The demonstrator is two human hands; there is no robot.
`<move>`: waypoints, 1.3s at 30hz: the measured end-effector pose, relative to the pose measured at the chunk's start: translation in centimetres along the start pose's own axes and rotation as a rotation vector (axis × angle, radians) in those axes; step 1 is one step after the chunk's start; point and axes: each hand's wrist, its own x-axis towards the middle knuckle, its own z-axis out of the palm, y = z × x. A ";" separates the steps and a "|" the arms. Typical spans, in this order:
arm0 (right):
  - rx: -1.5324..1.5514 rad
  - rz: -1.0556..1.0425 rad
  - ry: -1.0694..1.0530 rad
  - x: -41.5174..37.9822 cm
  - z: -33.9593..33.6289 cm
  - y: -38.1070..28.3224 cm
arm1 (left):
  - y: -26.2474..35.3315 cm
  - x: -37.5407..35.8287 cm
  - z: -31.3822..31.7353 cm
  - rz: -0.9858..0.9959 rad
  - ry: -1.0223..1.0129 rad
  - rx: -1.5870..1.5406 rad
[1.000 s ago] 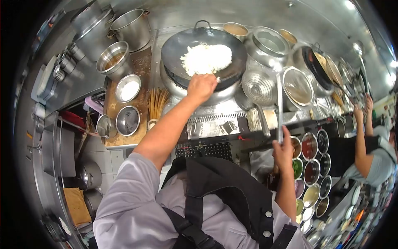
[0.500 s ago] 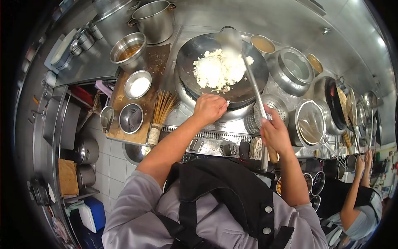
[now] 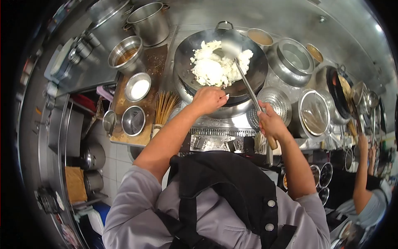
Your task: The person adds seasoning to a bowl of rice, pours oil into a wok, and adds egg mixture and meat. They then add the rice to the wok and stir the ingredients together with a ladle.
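Note:
My right hand [image 3: 272,122] is wrapped round the long metal shaft of a ladle [image 3: 247,82], whose wooden grip end points down toward me. The ladle's bowl, blurred, sits over white rice [image 3: 209,70] mixed with pale bits. The rice lies inside a large dark wok [image 3: 186,52] on the stove. My left hand [image 3: 210,100] is closed at the wok's near rim, and a small bit of white shows by its fingers. Just what its fingers wrap there is partly hidden.
To the left, a wooden board [image 3: 120,99] bears a bowl of white powder [image 3: 140,88], a steel bowl [image 3: 133,120] and a bamboo brush [image 3: 166,106]. Right of the wok are a perforated skimmer [image 3: 275,106], a strainer [image 3: 314,112] and a pot [image 3: 290,62]. Another person's arm [image 3: 362,170] reaches up at far right.
The ladle's bowl has come lower into the rice, and the rice is spread apart at the back. My right hand has shifted slightly; my left hand stays at the wok's rim.

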 end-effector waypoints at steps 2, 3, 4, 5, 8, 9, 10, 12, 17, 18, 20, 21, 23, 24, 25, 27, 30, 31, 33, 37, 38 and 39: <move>0.040 0.055 -0.098 -0.6 -0.4 -0.7 | -0.1 0.3 -0.1 -0.075 -0.052 -0.031; -0.050 0.053 -0.055 -4.1 0.1 -3.6 | 0.6 -0.2 -0.5 -0.108 -0.084 -0.020; -0.076 0.092 -0.049 -7.1 -0.2 -4.4 | 1.8 -1.1 -1.6 -0.091 -0.088 -0.025; -0.099 0.126 -0.039 -9.7 -0.8 -5.0 | 3.2 -1.8 -3.1 -0.052 -0.100 -0.005; -0.120 0.257 -0.061 -14.4 -1.3 -6.6 | 3.8 -2.5 -5.2 -0.007 -0.157 -0.006; -0.110 0.279 -0.062 -14.6 -0.4 -6.3 | 2.7 -2.6 -3.7 0.012 -0.120 -0.003; -0.099 0.284 -0.049 -14.4 0.4 -6.1 | 1.6 -2.3 -2.2 0.048 -0.068 0.008; 0.003 0.230 -0.022 -11.0 2.5 -2.3 | 0.6 -3.4 0.4 0.118 0.074 0.023; 0.014 -0.077 0.077 -9.6 5.6 -0.5 | 2.8 -12.7 -1.2 0.120 -0.098 0.047; 0.009 -0.116 0.097 -11.6 5.3 -0.8 | 2.5 -12.3 -2.6 0.210 -0.035 0.055; 0.039 -0.139 0.089 -14.2 4.8 -1.7 | 4.2 -10.1 -6.6 0.196 -0.035 0.095; 0.199 -0.091 0.055 -14.9 4.7 -2.6 | 3.9 -7.4 -7.5 0.156 -0.113 0.151; 0.387 -0.012 -0.019 -13.3 5.1 -2.7 | 2.6 -3.6 -6.2 0.094 -0.083 0.095; 0.436 0.066 -0.049 -10.9 5.8 -1.9 | 1.5 -3.3 -3.3 0.084 0.008 0.032; 0.484 0.143 -0.075 -8.5 6.4 -1.1 | 1.1 -4.0 -1.5 0.084 0.055 0.079; 0.519 0.122 -0.074 -5.3 6.2 -0.7 | 2.2 -6.2 -0.2 0.105 0.046 0.111; 0.479 -0.003 -0.061 -8.5 4.6 -2.0 | 4.2 -13.3 -2.1 0.155 -0.128 0.072; 0.448 -0.082 -0.068 -10.3 4.1 -3.0 | 4.5 -12.1 -3.6 0.153 -0.122 0.076; 0.554 -0.083 -0.092 -13.9 3.3 -3.7 | 5.1 -9.2 -7.2 0.134 -0.127 0.137; 0.485 0.140 -0.087 -11.3 4.2 -1.9 | 3.0 -3.7 -5.0 0.105 -0.057 0.078; 0.487 0.135 -0.079 -9.3 4.7 -0.7 | 2.4 -4.5 -2.5 0.079 -0.032 0.103; 0.503 0.126 -0.090 -6.7 5.1 0.6 | 2.2 -5.0 -0.3 0.056 -0.002 0.126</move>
